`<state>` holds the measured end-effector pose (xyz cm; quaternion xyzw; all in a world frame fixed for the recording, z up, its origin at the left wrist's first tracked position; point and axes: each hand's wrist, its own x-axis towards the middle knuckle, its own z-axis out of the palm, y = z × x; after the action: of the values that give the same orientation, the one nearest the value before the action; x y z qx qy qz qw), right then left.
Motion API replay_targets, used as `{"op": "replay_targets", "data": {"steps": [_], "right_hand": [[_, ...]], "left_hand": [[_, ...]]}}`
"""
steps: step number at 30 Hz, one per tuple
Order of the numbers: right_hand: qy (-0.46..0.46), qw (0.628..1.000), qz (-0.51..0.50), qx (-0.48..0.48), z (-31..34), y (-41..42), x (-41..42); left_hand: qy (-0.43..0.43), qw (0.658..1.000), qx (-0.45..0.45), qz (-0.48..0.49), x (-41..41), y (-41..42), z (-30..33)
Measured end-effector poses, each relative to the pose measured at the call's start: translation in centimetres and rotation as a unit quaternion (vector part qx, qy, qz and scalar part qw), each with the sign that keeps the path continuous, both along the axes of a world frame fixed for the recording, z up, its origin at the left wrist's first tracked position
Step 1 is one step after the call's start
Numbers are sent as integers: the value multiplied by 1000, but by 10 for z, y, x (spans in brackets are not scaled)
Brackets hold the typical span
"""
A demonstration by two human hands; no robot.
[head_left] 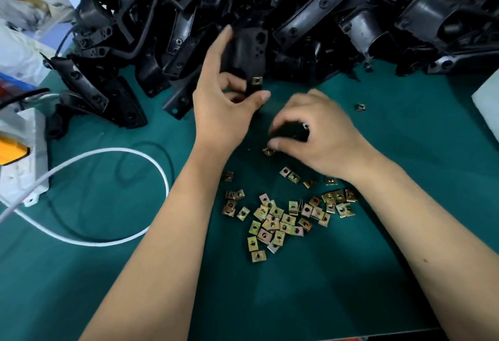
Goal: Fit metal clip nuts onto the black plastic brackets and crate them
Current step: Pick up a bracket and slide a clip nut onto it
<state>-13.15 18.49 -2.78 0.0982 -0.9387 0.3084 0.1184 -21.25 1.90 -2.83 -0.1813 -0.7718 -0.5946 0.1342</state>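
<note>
My left hand [224,92] grips a black plastic bracket [249,48], held upright over the green mat in front of the bracket heap. One brass-coloured clip nut [256,80] sits on the bracket's lower tab, just above my thumb. My right hand [313,135] hovers low over the mat with its fingers curled; the fingertips are blurred, right beside a loose clip nut [268,151]. Whether they pinch it I cannot tell. A scatter of several clip nuts [286,216] lies on the mat between my forearms.
A big heap of black brackets [297,11] fills the back of the green mat [405,232]. One stray nut [360,107] lies right of the hands. A white power strip [24,157] and white cable [113,151] lie left. A white block [488,102] sits at the right edge.
</note>
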Motion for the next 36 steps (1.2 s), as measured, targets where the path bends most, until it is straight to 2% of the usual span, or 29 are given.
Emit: {"op": "replay_targets", "data": {"steps": [3,6,10,15,19,21,24,28,31,34,36], "right_hand": [[-54,996,43,55,3,-6,0],[-46,997,40,56,2,-8,0],[-14,995,-27,-90,2,-4,1],[22,980,-81,-181,3,3,-1],[7,989,-80,-122,4,6,2],[-42,997,-12,-58,11,9,4],[-131,988,77,22,20,12,7],[-174,978,101,54,24,12,10],[-189,974,103,77,24,11,10],[-144,988,49,15,19,9,7],[-98,982,-27,-160,14,7,3]], "left_hand": [[-20,1000,-1,-9,-2,-3,-2],[-27,999,-13,-30,-2,-2,-2],[-34,995,19,-96,0,2,-2],[-31,985,-24,-170,6,9,-2],[-34,985,-20,-171,8,10,-4],[-28,986,-20,-165,7,9,-2],[-20,987,-40,-155,6,6,0],[-34,991,-93,-92,4,7,-6],[-50,994,-83,-42,8,12,-6],[-103,994,-22,-8,11,15,-5],[-127,992,-1,9,12,17,-7]]}}
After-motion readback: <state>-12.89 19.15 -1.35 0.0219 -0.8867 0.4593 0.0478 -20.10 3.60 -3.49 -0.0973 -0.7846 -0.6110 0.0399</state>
